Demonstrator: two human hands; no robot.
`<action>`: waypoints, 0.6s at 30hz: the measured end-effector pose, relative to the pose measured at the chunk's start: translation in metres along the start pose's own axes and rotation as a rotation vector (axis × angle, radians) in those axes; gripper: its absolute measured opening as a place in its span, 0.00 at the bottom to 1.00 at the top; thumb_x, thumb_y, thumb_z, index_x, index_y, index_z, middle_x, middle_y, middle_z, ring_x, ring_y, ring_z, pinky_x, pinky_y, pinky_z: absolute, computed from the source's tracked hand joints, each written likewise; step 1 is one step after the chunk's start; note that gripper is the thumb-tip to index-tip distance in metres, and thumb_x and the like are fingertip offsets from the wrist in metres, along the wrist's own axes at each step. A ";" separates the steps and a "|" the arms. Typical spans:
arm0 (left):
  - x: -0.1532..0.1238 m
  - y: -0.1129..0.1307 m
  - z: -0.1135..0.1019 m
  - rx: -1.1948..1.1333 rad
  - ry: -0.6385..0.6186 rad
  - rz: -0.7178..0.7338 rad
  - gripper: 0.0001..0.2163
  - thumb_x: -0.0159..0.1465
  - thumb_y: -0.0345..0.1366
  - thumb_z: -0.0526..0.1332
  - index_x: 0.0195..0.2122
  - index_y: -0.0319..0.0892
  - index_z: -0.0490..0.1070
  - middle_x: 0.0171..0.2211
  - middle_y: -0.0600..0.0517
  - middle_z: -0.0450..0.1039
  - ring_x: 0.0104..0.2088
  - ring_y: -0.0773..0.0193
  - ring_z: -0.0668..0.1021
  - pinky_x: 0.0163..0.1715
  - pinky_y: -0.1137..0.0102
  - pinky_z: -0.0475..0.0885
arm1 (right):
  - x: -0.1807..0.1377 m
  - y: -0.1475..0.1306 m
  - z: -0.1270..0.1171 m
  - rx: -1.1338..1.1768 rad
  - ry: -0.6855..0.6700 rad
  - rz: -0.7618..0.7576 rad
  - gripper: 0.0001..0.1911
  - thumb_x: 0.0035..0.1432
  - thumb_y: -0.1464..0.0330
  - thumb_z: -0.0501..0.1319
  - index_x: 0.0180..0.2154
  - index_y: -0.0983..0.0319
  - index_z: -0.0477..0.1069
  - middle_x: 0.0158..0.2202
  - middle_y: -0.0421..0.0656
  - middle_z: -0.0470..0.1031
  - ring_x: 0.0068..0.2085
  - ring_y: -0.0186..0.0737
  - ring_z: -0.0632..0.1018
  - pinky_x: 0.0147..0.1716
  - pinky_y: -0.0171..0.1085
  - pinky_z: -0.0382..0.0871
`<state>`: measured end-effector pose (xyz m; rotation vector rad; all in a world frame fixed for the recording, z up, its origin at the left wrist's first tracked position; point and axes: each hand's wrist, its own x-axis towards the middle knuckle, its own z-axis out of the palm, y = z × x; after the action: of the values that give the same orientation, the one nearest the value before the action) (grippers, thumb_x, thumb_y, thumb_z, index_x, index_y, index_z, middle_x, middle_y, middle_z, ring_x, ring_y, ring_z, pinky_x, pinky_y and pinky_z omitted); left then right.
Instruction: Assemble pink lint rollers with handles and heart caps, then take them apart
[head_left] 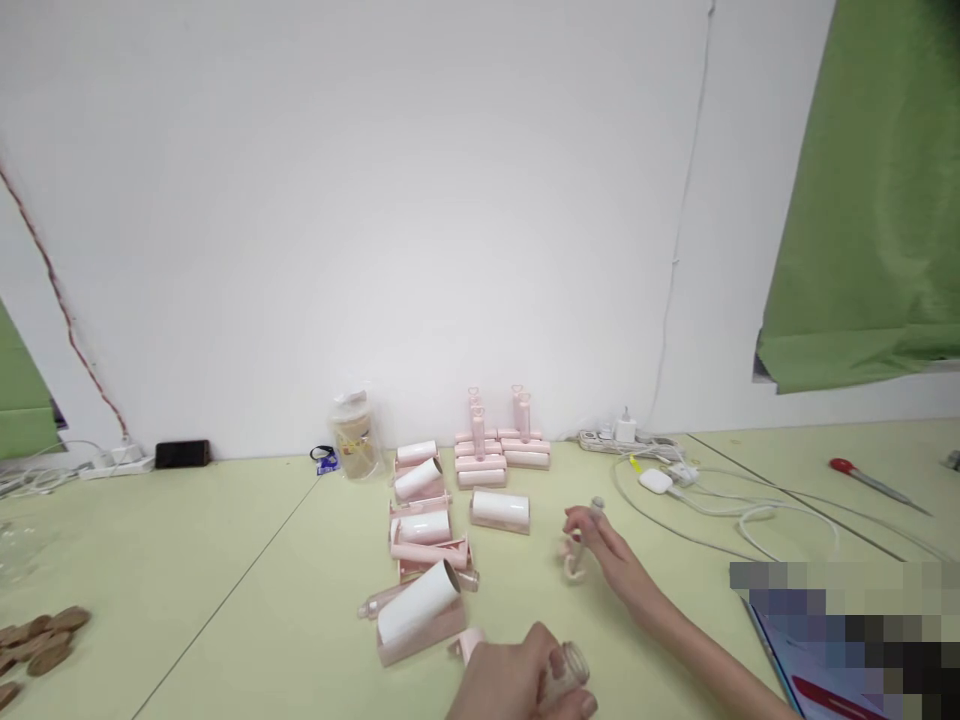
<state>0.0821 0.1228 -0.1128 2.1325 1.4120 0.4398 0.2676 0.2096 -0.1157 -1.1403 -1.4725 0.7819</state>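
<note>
Low at the front, my left hand [514,680] is closed around a clear plastic tube [566,668] with its round mouth facing up. To its right, my right hand [604,550] pinches a slim clear handle [577,558] that has a pale pink curved end at the bottom. A pink plastic part [471,643] lies partly hidden behind my left hand. Beyond it, a white paper roll [420,603] leans on a pink roller piece, with a clear tube beside it. Another white roll [500,509] lies farther back.
Finished-looking pink lint rollers [480,465] stand near the wall, beside more rolls and pink frames [429,552]. A bagged cup [356,437], a phone [182,454], white cables [705,490], a red-handled tool [874,482] and brown discs [49,640] also lie on the table.
</note>
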 end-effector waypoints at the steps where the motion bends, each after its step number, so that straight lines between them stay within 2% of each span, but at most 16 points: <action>1: 0.008 0.005 0.003 0.009 -0.024 0.004 0.08 0.54 0.41 0.58 0.33 0.45 0.64 0.17 0.61 0.55 0.21 0.65 0.65 0.23 0.72 0.52 | 0.011 0.003 0.010 0.007 0.012 -0.004 0.30 0.47 0.40 0.49 0.27 0.59 0.69 0.38 0.47 0.72 0.45 0.50 0.71 0.46 0.45 0.65; 3: 0.016 0.009 0.006 0.007 -0.015 0.016 0.10 0.55 0.40 0.56 0.37 0.45 0.61 0.17 0.61 0.55 0.21 0.65 0.65 0.24 0.71 0.51 | 0.024 0.003 0.022 0.018 0.032 -0.013 0.32 0.48 0.39 0.47 0.30 0.59 0.70 0.38 0.47 0.71 0.44 0.50 0.71 0.47 0.46 0.63; 5: 0.016 0.009 0.007 -0.018 0.020 -0.007 0.12 0.54 0.36 0.56 0.39 0.44 0.59 0.17 0.62 0.56 0.21 0.65 0.65 0.25 0.71 0.50 | 0.026 -0.005 0.025 0.033 0.038 -0.029 0.31 0.50 0.41 0.46 0.32 0.59 0.69 0.39 0.47 0.70 0.44 0.48 0.70 0.46 0.45 0.62; 7: 0.013 0.006 0.006 -0.089 0.067 0.000 0.12 0.53 0.32 0.55 0.39 0.44 0.57 0.18 0.61 0.58 0.21 0.66 0.65 0.25 0.71 0.51 | 0.019 -0.017 0.021 0.045 0.007 -0.035 0.27 0.52 0.44 0.48 0.32 0.59 0.69 0.33 0.43 0.70 0.38 0.43 0.71 0.40 0.41 0.65; 10: 0.011 0.003 0.004 -0.350 0.164 0.067 0.10 0.58 0.34 0.53 0.41 0.43 0.55 0.24 0.58 0.61 0.26 0.65 0.67 0.27 0.72 0.56 | -0.004 -0.033 0.013 0.043 -0.084 -0.008 0.22 0.53 0.48 0.52 0.28 0.60 0.68 0.20 0.36 0.61 0.23 0.35 0.65 0.25 0.35 0.62; 12: 0.011 0.003 0.001 -0.613 0.262 0.105 0.11 0.61 0.39 0.52 0.43 0.43 0.55 0.28 0.56 0.61 0.30 0.65 0.68 0.30 0.72 0.59 | -0.020 -0.037 0.011 0.034 -0.148 0.018 0.22 0.52 0.48 0.54 0.26 0.61 0.67 0.18 0.35 0.58 0.20 0.33 0.61 0.21 0.33 0.58; 15: 0.010 0.006 -0.006 -1.045 0.345 0.146 0.13 0.60 0.44 0.55 0.41 0.45 0.56 0.29 0.56 0.61 0.30 0.67 0.68 0.27 0.74 0.60 | -0.039 -0.038 0.012 0.061 -0.366 0.005 0.24 0.48 0.47 0.57 0.32 0.62 0.68 0.26 0.39 0.66 0.26 0.36 0.67 0.25 0.34 0.61; 18: 0.005 0.013 -0.013 -1.312 0.338 0.249 0.13 0.56 0.41 0.62 0.33 0.45 0.57 0.27 0.58 0.63 0.26 0.70 0.67 0.25 0.76 0.60 | -0.053 -0.042 0.018 0.210 -0.717 0.082 0.28 0.46 0.47 0.59 0.39 0.62 0.67 0.35 0.43 0.71 0.37 0.42 0.71 0.34 0.36 0.63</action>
<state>0.0868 0.1264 -0.0951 1.1241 0.5991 1.3931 0.2386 0.1482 -0.0993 -0.7911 -1.8648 1.4680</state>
